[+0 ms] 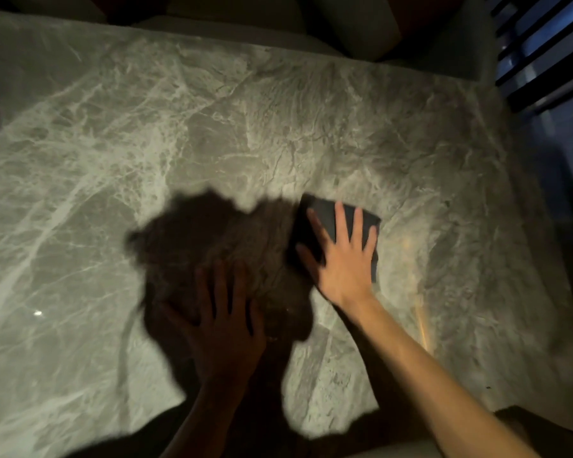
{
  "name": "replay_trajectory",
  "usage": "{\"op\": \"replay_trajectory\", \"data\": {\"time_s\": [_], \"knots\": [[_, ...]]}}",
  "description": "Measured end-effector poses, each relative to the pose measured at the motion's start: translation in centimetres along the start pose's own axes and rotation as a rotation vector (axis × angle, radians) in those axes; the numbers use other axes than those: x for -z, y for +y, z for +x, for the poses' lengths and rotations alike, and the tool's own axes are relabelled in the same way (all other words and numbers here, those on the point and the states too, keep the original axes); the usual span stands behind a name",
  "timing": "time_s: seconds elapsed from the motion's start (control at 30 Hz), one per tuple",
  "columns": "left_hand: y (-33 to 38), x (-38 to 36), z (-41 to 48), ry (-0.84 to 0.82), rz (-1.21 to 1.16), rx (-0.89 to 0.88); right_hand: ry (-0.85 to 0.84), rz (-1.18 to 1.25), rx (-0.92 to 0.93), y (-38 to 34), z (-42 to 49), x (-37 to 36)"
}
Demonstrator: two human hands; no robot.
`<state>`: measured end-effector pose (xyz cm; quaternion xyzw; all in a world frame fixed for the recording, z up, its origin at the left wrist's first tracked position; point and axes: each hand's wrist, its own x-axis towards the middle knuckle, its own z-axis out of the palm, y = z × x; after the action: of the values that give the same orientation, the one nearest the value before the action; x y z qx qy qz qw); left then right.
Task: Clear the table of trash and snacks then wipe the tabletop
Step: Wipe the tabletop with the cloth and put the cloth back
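A grey marble tabletop (212, 133) fills the head view. A dark folded cloth (325, 214) lies flat on it right of centre. My right hand (343, 256) presses down on the cloth with fingers spread, covering its near half. My left hand (222, 328) rests flat on the bare marble, fingers apart, inside a large dark shadow of my head. It holds nothing. No trash or snacks show on the table.
Pale upholstered seats (354, 24) stand beyond the far edge. Dark slats and a window (543, 54) are at the upper right. The table's right edge (523, 200) drops to a dark floor. A small bright speck (37, 313) sits at the left.
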<state>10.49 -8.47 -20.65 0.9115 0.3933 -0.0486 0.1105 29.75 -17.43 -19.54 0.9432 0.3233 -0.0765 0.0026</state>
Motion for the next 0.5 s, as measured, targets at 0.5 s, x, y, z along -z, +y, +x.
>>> {"op": "replay_trajectory", "data": {"time_s": [0.5], "knots": [[0.0,-0.2,-0.1,-0.006,-0.036,0.008,-0.031,0.028,-0.062,-1.9,-2.4,-0.2]]}}
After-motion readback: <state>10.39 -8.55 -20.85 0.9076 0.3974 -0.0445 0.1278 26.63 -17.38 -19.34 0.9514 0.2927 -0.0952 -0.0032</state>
